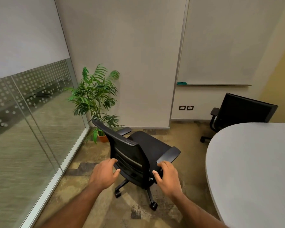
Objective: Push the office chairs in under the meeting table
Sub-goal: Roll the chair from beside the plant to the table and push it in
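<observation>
- The left hand (104, 174) at lower centre curls loosely at the backrest's left edge; whether it grips is unclear.
- The right hand (167, 176) grasps the backrest's right edge, below the armrest.
- The black mesh-backed swivel office chair on castors (138, 155) stands mid-frame, well apart from the pale grey rounded tabletop (253, 170) at right, angled away.
- Risk: an uneven push could spin it, knocking an armrest against the tabletop edge.
- A second black office chair (242, 111) sits upper right.

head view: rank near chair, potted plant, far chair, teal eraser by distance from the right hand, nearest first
1. Near chair: right hand is at its backrest edge, under the armrest.
2. Potted plant: far left corner, by the glass.
3. Far chair: beyond the table's far end, right.
4. Teal eraser: whiteboard ledge, on the back wall.
</observation>
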Tool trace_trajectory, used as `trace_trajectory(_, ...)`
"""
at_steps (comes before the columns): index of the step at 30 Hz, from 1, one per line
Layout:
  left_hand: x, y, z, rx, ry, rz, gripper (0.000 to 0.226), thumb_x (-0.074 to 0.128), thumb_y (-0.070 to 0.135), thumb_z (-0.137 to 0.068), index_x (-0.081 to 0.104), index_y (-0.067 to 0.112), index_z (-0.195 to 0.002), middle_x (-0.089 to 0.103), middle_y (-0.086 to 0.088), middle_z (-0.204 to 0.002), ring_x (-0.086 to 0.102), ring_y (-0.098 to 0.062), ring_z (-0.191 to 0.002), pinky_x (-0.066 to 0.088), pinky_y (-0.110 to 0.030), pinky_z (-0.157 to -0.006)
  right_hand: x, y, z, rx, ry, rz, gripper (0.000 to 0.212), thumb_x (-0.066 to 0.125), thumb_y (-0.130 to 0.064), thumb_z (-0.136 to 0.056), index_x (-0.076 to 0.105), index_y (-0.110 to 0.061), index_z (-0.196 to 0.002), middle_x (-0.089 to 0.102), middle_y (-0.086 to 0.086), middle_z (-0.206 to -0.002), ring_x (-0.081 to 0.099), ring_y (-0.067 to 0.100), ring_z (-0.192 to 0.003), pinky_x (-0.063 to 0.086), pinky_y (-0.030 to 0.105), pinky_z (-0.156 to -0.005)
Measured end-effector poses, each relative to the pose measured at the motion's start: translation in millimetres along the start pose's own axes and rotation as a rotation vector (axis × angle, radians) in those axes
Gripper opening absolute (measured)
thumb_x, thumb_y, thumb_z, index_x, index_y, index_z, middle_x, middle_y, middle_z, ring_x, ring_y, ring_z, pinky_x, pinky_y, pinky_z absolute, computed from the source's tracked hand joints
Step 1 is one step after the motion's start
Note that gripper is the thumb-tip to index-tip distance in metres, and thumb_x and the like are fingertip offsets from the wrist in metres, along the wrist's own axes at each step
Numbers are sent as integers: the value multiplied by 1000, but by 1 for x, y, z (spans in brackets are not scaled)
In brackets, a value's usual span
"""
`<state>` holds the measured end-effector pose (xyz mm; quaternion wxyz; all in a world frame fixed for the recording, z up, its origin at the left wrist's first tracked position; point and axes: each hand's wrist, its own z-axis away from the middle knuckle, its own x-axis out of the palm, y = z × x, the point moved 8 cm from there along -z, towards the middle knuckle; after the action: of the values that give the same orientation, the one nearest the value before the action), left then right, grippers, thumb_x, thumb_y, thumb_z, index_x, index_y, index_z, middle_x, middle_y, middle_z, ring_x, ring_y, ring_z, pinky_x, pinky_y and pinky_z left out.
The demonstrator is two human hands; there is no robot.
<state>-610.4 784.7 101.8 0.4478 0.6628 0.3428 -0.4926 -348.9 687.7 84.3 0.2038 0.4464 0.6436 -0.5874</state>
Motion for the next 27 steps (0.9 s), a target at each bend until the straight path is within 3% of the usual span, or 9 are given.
trace_trajectory(7, 9, -24, -92, 12, -36, 18, 51, 58, 53, -91, 52, 27, -134, 61, 6, -130, 54, -16, -122, 46, -35, -99, 48, 8, -85, 76, -91, -36, 48, 57, -50, -97, 56, -20, -134, 56, -8, -132, 50, 10, -123, 41, 26, -103)
trace_trajectory(12, 12, -53, -160, -24, -56, 4, 57, 57, 55, -90, 50, 25, -138, 56, 5, -138, 50, -16, -129, 43, -36, -102, 83, 20, -143, 188, -168, -114, 53, 56, -53, -97, 51, -20, -139, 53, -6, -140, 47, 13, -131, 40, 29, -106)
trace_trajectory(22, 33, -88, -253, -3, -141, -54, 68, 52, 61, -91, 44, 22, -146, 49, 3, -147, 44, -17, -136, 42, -39, -109, 141, 5, -211, 227, -345, -130, 60, 53, -60, -96, 48, -23, -142, 50, -5, -144, 46, 12, -132, 37, 29, -109)
trace_trajectory(25, 47, -114, -279, -45, -235, -73, 78, 46, 70, -89, 38, 24, -151, 40, 0, -156, 35, -21, -144, 35, -45, -114, 167, -5, -223, 254, -472, -167, 65, 52, -66, -92, 48, -25, -142, 51, -4, -142, 49, 12, -127, 39, 29, -108)
trace_trajectory(27, 61, -129, -295, -37, -333, -99, 91, 38, 83, -83, 33, 27, -154, 29, -1, -162, 24, -24, -150, 22, -52, -120, 181, -10, -229, 286, -528, -190, 65, 50, -68, -91, 50, -25, -140, 56, -3, -139, 53, 12, -121, 42, 29, -104)
